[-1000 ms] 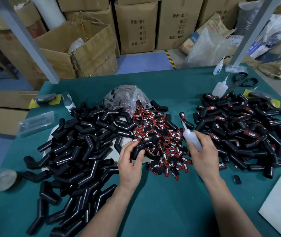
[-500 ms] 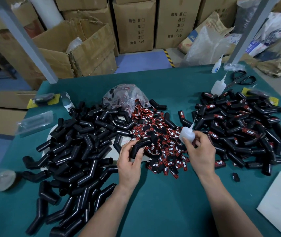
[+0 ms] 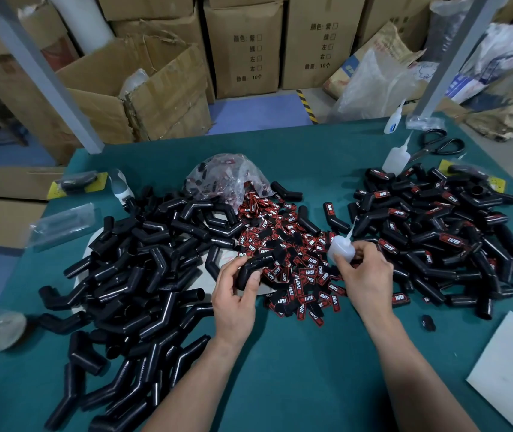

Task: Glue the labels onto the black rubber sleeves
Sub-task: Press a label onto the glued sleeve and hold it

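Observation:
My left hand grips a bent black rubber sleeve just above the near edge of the label heap, a spread of small red-and-black labels at the table's middle. My right hand holds a small white glue bottle with its thin nozzle pointing up and away, over the right side of the labels. A big pile of plain black sleeves lies to the left. Sleeves with labels on them are heaped to the right.
A clear bag with more labels sits behind the heap. Two spare glue bottles and scissors lie at the far right of the green table. A white sheet is near right; cardboard boxes stand beyond.
My right hand has turned the glue bottle from lying slanted to nozzle-up and drawn it closer to the left hand. The left hand keeps the same sleeve, barely moved.

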A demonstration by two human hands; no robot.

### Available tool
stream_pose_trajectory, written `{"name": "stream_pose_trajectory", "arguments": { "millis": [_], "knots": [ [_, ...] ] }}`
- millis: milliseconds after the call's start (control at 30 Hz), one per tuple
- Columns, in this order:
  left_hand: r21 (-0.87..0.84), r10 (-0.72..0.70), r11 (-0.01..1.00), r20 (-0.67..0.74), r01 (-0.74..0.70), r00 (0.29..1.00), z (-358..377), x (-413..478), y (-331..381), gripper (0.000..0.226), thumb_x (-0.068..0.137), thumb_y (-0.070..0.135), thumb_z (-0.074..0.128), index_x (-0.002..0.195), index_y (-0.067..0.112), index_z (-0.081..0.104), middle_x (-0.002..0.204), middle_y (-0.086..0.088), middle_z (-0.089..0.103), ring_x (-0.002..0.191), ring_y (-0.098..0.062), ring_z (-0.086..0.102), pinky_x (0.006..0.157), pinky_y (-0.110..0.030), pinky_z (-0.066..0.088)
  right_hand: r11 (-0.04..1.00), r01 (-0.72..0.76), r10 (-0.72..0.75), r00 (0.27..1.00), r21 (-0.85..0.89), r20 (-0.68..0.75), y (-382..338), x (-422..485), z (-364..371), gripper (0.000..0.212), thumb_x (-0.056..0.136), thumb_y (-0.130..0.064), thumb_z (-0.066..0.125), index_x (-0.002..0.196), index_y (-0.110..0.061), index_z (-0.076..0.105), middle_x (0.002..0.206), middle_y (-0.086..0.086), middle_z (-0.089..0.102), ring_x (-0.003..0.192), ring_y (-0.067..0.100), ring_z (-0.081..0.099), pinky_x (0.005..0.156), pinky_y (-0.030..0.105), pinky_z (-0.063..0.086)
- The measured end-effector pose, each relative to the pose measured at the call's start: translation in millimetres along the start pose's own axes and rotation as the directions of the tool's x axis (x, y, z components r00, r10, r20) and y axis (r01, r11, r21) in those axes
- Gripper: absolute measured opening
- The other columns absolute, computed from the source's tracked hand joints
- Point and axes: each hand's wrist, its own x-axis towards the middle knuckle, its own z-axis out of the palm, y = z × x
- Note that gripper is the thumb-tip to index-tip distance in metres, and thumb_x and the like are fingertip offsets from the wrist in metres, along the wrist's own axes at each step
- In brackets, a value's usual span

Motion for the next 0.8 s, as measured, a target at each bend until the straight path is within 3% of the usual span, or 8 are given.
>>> {"name": "stream_pose_trajectory", "arguments": {
  "millis": [100,200,267,333,367,467,567,800],
  "knots": [
    [-0.005,-0.032,0.999,0.031,0.032,0.999,-0.6,0.4,-0.5,0.032,0.094,0.046,0.068,0.125,0.050,0.062,0.125,-0.004,0.069,0.119,-0.030,0.066,0.101,-0.058,0.053,1.000,0.012,-0.012,1.000,0.005,0.022,-1.6,-1.4,-1.2,0.034,0.085,-0.028,0.079,0.112,-0.014,0.063,0.085,-0.023,0.048,0.096,0.019,0.053,0.096,0.055,0.047],
    [-0.027,-0.064,0.997,0.059,0.066,0.996,-0.3,-1.1,0.5,0.031,0.094,0.045,0.067,0.124,0.046,0.061,0.119,-0.003,0.072,0.111,-0.030,0.070,0.098,-0.056,0.055,0.996,0.083,-0.082,0.996,0.025,-0.045,-3.6,-5.6,-3.4,0.063,0.081,-0.026,0.084,0.133,-0.009,0.053,0.115,-0.001,0.053,0.107,0.026,0.054,0.098,0.045,0.048],
    [-0.050,-0.070,0.996,0.074,0.074,0.995,-1.1,-2.0,1.7,0.030,0.094,0.044,0.067,0.123,0.048,0.060,0.112,-0.001,0.074,0.104,-0.025,0.073,0.093,-0.047,0.060,0.957,0.280,-0.255,0.939,0.080,-0.231,-9.9,-16.7,-4.7,0.045,0.088,-0.028,0.077,0.123,-0.011,0.055,0.117,-0.001,0.051,0.097,0.018,0.056,0.090,0.023,0.048],
    [-0.064,-0.069,0.995,0.074,0.074,0.995,-0.1,-2.2,2.9,0.030,0.093,0.043,0.067,0.121,0.051,0.059,0.109,-0.002,0.074,0.098,-0.023,0.074,0.088,-0.040,0.062,0.845,0.524,-0.491,0.839,0.105,-0.235,-17.4,-32.9,0.1,0.018,0.098,-0.032,0.062,0.105,-0.015,0.063,0.102,-0.009,0.057,0.087,0.000,0.053,0.083,0.006,0.040],
    [-0.066,-0.068,0.995,0.066,0.072,0.996,0.5,-1.8,3.6,0.029,0.093,0.043,0.067,0.120,0.052,0.059,0.107,-0.003,0.074,0.096,-0.022,0.074,0.086,-0.038,0.062,0.796,0.592,-0.575,0.805,0.127,-0.147,-20.9,-41.2,6.9,0.017,0.100,-0.031,0.060,0.100,-0.015,0.067,0.097,-0.009,0.061,0.086,-0.002,0.056,0.083,0.007,0.042],
    [-0.080,-0.039,0.996,0.041,0.042,0.998,-0.4,-0.6,3.3,0.029,0.095,0.038,0.066,0.120,0.050,0.060,0.103,-0.006,0.074,0.087,-0.017,0.076,0.077,-0.029,0.062,0.774,0.626,-0.633,0.766,0.095,0.113,-26.5,-57.4,34.9,0.013,0.092,-0.016,0.072,0.097,-0.005,0.075,0.092,0.002,0.068,0.085,0.019,0.067,0.080,0.030,0.054],
    [-0.058,-0.020,0.998,0.040,0.023,0.999,-1.1,-0.6,-1.6,0.029,0.095,0.040,0.065,0.121,0.050,0.059,0.106,-0.009,0.073,0.097,-0.028,0.073,0.086,-0.043,0.061,0.829,0.559,-0.545,0.802,0.013,0.245,-26.8,-54.2,47.8,0.023,0.083,-0.018,0.083,0.100,-0.003,0.076,0.092,0.008,0.066,0.085,0.027,0.066,0.075,0.036,0.057],
    [-0.055,-0.027,0.998,0.023,0.028,0.999,0.5,-0.9,-2.4,0.028,0.095,0.043,0.066,0.122,0.047,0.060,0.108,-0.008,0.073,0.095,-0.028,0.073,0.085,-0.048,0.062,0.779,0.616,-0.565,0.769,-0.112,0.297,-30.3,-56.1,50.5,0.009,0.087,-0.021,0.079,0.090,-0.013,0.077,0.089,0.004,0.061,0.078,0.024,0.058,0.068,0.035,0.056]
  ]
}}
